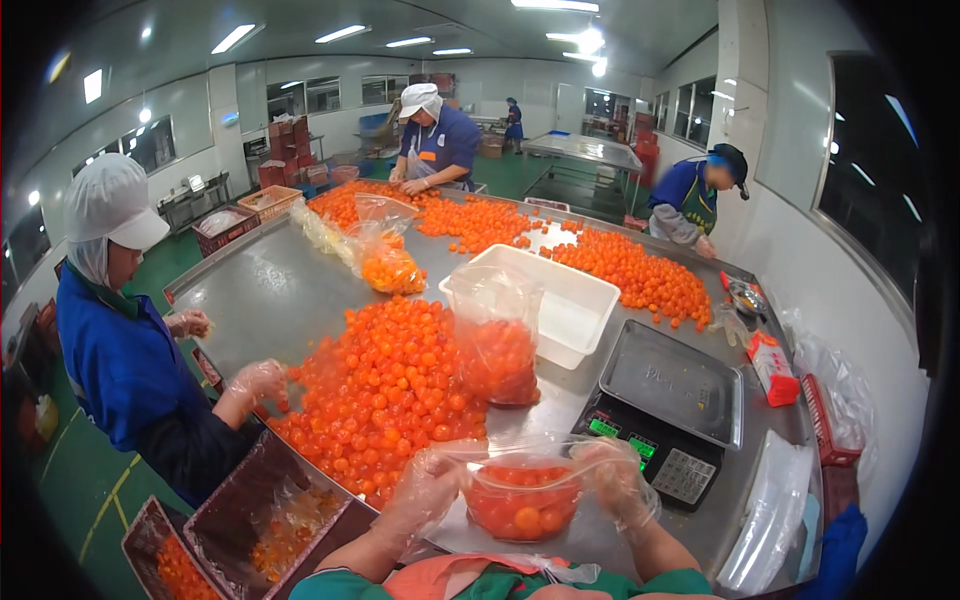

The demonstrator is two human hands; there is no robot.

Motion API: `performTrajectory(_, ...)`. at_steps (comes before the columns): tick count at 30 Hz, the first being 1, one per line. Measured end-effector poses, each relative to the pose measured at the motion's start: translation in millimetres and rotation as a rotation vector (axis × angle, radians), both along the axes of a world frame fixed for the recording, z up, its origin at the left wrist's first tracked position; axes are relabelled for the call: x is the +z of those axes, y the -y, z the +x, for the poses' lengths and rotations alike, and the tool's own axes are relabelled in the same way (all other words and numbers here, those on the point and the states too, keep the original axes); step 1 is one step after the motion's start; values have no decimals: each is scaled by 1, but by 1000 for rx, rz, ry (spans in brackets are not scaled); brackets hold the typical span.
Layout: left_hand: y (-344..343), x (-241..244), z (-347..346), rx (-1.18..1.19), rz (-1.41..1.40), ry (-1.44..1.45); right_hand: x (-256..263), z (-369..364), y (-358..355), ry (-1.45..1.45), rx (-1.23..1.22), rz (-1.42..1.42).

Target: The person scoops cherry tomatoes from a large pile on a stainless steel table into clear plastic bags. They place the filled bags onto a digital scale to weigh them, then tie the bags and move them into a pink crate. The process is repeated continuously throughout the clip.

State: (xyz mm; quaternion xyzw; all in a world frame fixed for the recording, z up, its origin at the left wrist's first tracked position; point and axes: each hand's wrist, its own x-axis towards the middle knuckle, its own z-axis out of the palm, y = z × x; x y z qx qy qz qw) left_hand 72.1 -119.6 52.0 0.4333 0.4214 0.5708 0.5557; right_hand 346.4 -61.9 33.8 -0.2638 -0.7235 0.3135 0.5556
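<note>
My left hand (pixel 433 484), in a clear plastic glove, grips one side of the mouth of a clear plastic bag (pixel 525 504). My right hand (pixel 616 480), gloved alike, holds the other side of that mouth. Round orange balls that look like salted egg yolks fill the bag's lower part, low over the table's near edge. A large heap of loose yolks (pixel 390 390) lies beyond my left hand. Past the held bag, another clear bag of yolks (pixel 499 356) stands upright against a white plastic tub (pixel 566 304). A digital scale (pixel 667 386) with lit green displays sits beyond my right hand.
A stack of flat clear bags (pixel 769 517) lies at right on the steel table (pixel 262 289). Crates (pixel 259 502) stand lower left. A co-worker (pixel 135 330) reaches towards the heap from the left; two others (pixel 442 142) (pixel 694 191) work along the far edge.
</note>
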Motion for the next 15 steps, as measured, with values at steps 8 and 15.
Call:
performTrajectory(8,6,25,2,247,-156,-633,-26,12,6,24,-127,-313)
performTrajectory(15,-26,-71,-4,106,-345,369,-37,-3,9,-418,-164,-811)
